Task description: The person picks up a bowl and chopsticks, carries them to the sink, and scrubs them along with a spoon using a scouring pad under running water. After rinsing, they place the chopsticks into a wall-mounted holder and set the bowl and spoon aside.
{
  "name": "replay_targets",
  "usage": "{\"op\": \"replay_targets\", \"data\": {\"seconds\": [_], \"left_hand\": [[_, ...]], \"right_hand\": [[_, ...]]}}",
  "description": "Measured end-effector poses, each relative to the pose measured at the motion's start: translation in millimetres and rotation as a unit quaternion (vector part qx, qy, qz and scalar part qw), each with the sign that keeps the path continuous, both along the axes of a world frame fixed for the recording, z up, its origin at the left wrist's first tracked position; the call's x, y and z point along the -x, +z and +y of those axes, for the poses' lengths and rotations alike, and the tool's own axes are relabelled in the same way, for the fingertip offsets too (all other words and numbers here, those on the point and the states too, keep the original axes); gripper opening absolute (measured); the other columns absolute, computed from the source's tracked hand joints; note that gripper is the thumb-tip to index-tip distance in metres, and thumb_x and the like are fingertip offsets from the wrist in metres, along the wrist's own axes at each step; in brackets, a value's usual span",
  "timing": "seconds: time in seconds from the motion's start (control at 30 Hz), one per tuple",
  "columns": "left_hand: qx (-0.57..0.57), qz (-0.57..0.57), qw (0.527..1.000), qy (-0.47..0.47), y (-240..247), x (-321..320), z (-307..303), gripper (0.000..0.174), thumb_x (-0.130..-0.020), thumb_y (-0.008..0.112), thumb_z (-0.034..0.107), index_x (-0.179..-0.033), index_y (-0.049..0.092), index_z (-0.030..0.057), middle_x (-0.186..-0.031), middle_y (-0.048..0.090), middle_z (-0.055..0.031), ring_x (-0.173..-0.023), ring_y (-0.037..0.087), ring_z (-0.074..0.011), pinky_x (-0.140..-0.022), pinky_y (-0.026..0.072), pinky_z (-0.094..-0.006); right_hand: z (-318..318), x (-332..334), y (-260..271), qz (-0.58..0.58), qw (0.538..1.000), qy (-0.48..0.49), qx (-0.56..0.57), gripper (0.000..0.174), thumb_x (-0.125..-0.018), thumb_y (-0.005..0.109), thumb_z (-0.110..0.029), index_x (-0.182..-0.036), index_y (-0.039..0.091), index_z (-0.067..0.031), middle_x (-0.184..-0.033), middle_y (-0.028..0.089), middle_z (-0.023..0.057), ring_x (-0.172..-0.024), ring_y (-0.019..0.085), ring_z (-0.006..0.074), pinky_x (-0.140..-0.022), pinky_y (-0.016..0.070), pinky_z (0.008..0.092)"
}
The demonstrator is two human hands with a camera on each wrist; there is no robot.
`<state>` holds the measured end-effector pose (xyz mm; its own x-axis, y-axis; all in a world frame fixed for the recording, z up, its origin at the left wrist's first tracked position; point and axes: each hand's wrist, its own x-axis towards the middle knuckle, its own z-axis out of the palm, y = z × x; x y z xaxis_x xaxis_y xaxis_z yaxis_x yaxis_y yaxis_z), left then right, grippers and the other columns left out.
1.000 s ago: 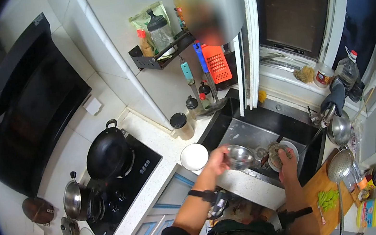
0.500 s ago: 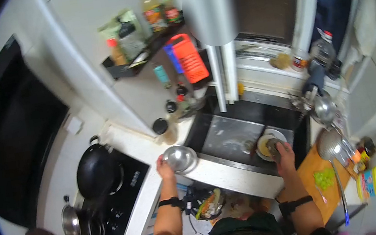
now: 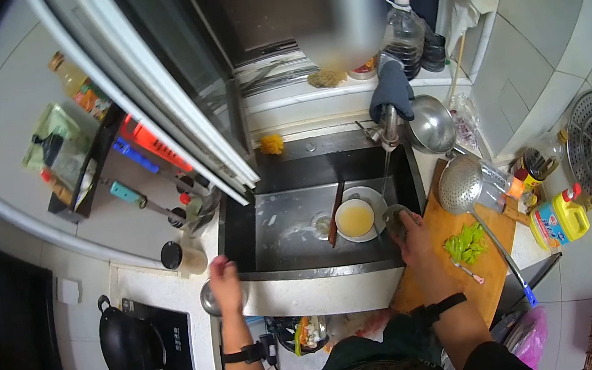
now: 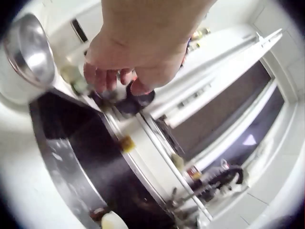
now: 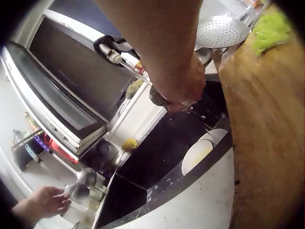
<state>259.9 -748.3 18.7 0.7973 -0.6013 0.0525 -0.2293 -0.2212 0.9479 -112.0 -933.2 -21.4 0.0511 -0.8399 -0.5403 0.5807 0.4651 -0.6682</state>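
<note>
My left hand (image 3: pixel 224 280) is over the counter left of the sink, its fingers loosely bent and holding nothing. Partly hidden beneath it in the head view is a shiny metal bowl (image 4: pixel 35 52), which the left wrist view shows set on the counter. With my right hand (image 3: pixel 416 237) I grip a grey-green scouring pad (image 3: pixel 395 222) over the sink's right side. Inside the sink (image 3: pixel 282 221), a white bowl (image 3: pixel 355 220) of yellowish liquid sits on a white plate (image 3: pixel 375 199). Brown chopsticks (image 3: pixel 337 215) lean beside it, near a small clear dish (image 3: pixel 320 225).
Water runs from the tap (image 3: pixel 390 136). Right of the sink, a cutting board (image 3: pixel 425 280) bears green chopped vegetable (image 3: pixel 465 244), a small knife (image 3: pixel 468 272) and a long-handled skimmer (image 3: pixel 460 185). A black wok (image 3: pixel 130 346) stands on the stove at left. An open window frame (image 3: pixel 167 89) juts over the counter.
My left hand has carried the metal bowl from the sink to the left counter and let go of it. My right hand keeps the pad over the sink. The head view has swung right.
</note>
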Motion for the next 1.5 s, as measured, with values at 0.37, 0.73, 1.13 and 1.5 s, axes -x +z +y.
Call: {"op": "replay_targets", "data": {"seconds": [0.37,0.73,1.13,1.5], "left_hand": [[-0.432,0.164,0.83,-0.311,-116.6,128.4,-235.1,0.054,-0.084,0.061,0.023,-0.132,0.042,0.005,-0.11,0.06,-0.0069,-0.092,0.057,-0.0186,-0.076,0.044,-0.0356],[-0.538,0.176,0.788,-0.24,-269.1,117.6,-261.2,0.025,-0.083,0.062,0.015,-0.101,0.059,-0.0029,-0.069,0.059,-0.0134,-0.052,0.056,-0.0253,-0.044,0.0447,-0.0383],[-0.553,0.037,0.785,-0.278,-177.9,150.9,-276.1,0.02,-0.073,0.058,0.004,-0.087,0.061,-0.0097,-0.076,0.066,-0.0172,-0.056,0.065,-0.0235,-0.041,0.0495,-0.0353],[-0.406,0.328,0.787,-0.33,-144.8,141.7,-243.4,0.045,-0.076,0.052,0.008,-0.121,0.047,0.0002,-0.102,0.062,-0.0144,-0.083,0.064,-0.0249,-0.067,0.0541,-0.0314]], "right_hand": [[-7.5,14.1,-18.4,0.016,0.994,0.07,-0.077,0.03,-0.082,0.067,-0.02,-0.103,0.049,-0.0102,-0.095,0.059,0.0034,-0.085,0.058,0.0154,-0.069,0.0498,0.0317],[-4.0,28.2,-31.4,-0.06,0.988,0.093,-0.105,0.027,-0.083,0.067,-0.016,-0.101,0.049,-0.0082,-0.096,0.06,0.0052,-0.084,0.061,0.016,-0.072,0.0522,0.031],[-7.8,29.6,-26.6,-0.018,0.991,0.086,-0.101,0.024,-0.083,0.067,-0.016,-0.099,0.049,-0.0105,-0.096,0.061,0.0055,-0.083,0.062,0.0159,-0.068,0.052,0.0312],[-16.1,32.8,12.2,-0.004,0.998,0.024,-0.062,0.024,-0.085,0.063,-0.019,-0.102,0.049,-0.0109,-0.097,0.062,0.0034,-0.082,0.061,0.0139,-0.068,0.0504,0.0305]]}}
